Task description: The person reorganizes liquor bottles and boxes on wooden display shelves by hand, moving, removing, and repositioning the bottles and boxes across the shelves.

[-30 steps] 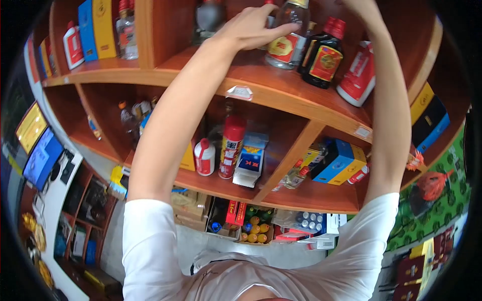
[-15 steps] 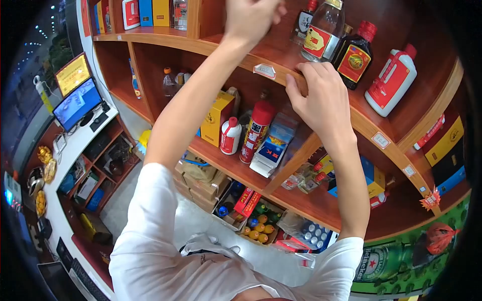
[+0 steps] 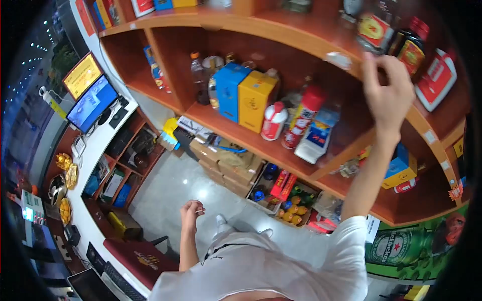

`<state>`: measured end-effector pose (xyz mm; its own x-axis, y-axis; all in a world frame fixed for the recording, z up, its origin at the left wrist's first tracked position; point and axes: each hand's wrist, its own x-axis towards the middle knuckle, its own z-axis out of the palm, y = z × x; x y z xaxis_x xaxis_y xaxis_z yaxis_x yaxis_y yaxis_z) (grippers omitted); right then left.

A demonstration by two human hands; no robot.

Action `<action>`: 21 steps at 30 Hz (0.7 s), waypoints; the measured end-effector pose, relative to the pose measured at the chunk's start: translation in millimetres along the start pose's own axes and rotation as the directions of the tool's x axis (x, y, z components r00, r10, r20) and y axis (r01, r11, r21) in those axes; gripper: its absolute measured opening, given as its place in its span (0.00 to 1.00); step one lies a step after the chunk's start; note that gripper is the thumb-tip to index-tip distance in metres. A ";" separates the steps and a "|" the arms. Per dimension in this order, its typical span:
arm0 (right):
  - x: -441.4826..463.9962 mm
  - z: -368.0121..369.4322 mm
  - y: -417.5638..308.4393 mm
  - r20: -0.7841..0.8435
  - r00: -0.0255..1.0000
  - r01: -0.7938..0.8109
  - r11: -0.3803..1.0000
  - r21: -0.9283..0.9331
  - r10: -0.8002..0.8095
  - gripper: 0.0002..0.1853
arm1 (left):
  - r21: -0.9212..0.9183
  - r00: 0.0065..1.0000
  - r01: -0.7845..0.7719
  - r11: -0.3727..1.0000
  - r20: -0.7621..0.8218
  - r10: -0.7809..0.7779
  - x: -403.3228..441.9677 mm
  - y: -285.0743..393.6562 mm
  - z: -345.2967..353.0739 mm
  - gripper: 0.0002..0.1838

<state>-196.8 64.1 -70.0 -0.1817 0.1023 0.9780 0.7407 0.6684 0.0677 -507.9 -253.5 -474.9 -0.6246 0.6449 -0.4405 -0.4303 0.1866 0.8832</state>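
My left hand (image 3: 191, 213) hangs low over the grey floor, its fingers loosely bent and nothing visible in them. Raised on the other side, my right hand (image 3: 390, 90) is at the wooden edge of the upper shelf (image 3: 281, 36). Its thumb and forefinger curve with a gap between them, and I see nothing held. Just beyond those fingers stand a clear bottle with a red and yellow label (image 3: 375, 29) and a dark bottle with a red cap (image 3: 410, 47). A white bottle with a red label (image 3: 436, 81) stands to the right.
On the shelf below are a blue box (image 3: 232, 90), a yellow box (image 3: 255, 100), a white bottle with a red cap (image 3: 274, 121) and a red spray can (image 3: 304, 118). Cartons (image 3: 226, 163) sit on the floor underneath. A white counter (image 3: 103, 150) with a monitor (image 3: 93, 108) runs along the left.
My left hand has come down from the upper shelf to low over the floor. My right hand stays by the shelf edge with its fingers more curled. The view has shifted left.
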 end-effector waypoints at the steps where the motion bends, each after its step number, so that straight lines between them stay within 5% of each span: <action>1: -2.2 0.9 4.6 0.002 0.998 -0.064 0.998 0.013 0.064 0.15 | 0.022 1.000 -0.019 1.000 0.009 0.019 2.2 4.7 -25.8 0.08; 2: -1.0 5.2 1.8 0.001 0.993 -0.118 0.993 0.025 0.118 0.16 | 0.036 0.999 -0.042 0.999 0.020 0.041 6.8 8.5 -48.6 0.07; 4: -1.1 7.0 -40.0 -0.255 0.888 -0.289 0.895 0.339 0.383 0.16 | 0.115 0.992 -0.123 0.986 0.005 0.123 27.3 26.1 -94.3 0.06; 6: -2.5 5.8 -82.6 -0.012 0.978 -0.096 0.502 0.859 0.207 0.15 | 0.167 0.982 -0.181 0.969 -0.016 0.187 42.2 46.1 -118.5 0.06; 8: -27.0 52.8 -161.0 0.015 0.995 0.035 0.470 0.882 -0.103 0.11 | 0.215 0.970 -0.231 0.949 -0.027 0.243 59.6 73.9 -136.2 0.07; 9: -29.0 78.1 -200.4 0.099 0.972 0.034 0.541 0.840 -0.214 0.09 | 0.214 0.966 -0.248 0.945 -0.016 0.257 69.4 82.4 -141.9 0.08; 10: -28.7 92.4 -229.7 0.407 0.867 -0.032 0.782 0.622 -0.288 0.11 | 0.214 0.962 -0.265 0.940 -0.002 0.271 77.6 89.9 -143.1 0.08; 12: -51.1 162.4 -237.0 0.666 0.674 -0.059 0.875 0.480 -0.321 0.19 | 0.189 0.958 -0.285 0.940 0.044 0.282 84.1 98.0 -143.4 0.09; 14: -69.6 224.9 -204.8 0.784 0.598 -0.227 0.904 0.363 -0.165 0.26 | 0.136 0.951 -0.296 0.945 0.131 0.279 91.1 102.3 -134.2 0.10; 16: -89.2 261.1 -165.7 0.844 0.537 -0.086 0.995 0.047 0.006 0.40 | 0.169 0.952 -0.253 0.953 0.218 0.214 95.3 101.1 -127.6 0.11; 18: -94.2 271.5 -147.8 0.905 0.399 -0.130 0.986 -0.101 0.146 0.55 | 0.177 0.943 -0.210 0.961 0.295 0.152 104.9 91.5 -125.2 0.12; 21: -110.1 282.1 -138.4 0.908 0.316 -0.064 0.961 -0.267 0.274 0.64 | 0.193 0.928 -0.163 0.968 0.362 0.084 131.1 78.6 -119.6 0.13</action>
<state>-461.7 168.2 -242.6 -0.4422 0.8845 0.1484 0.8968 0.4391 0.0554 -701.6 -242.9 -482.5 -0.3803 0.8826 -0.2764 -0.1889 0.2185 0.9574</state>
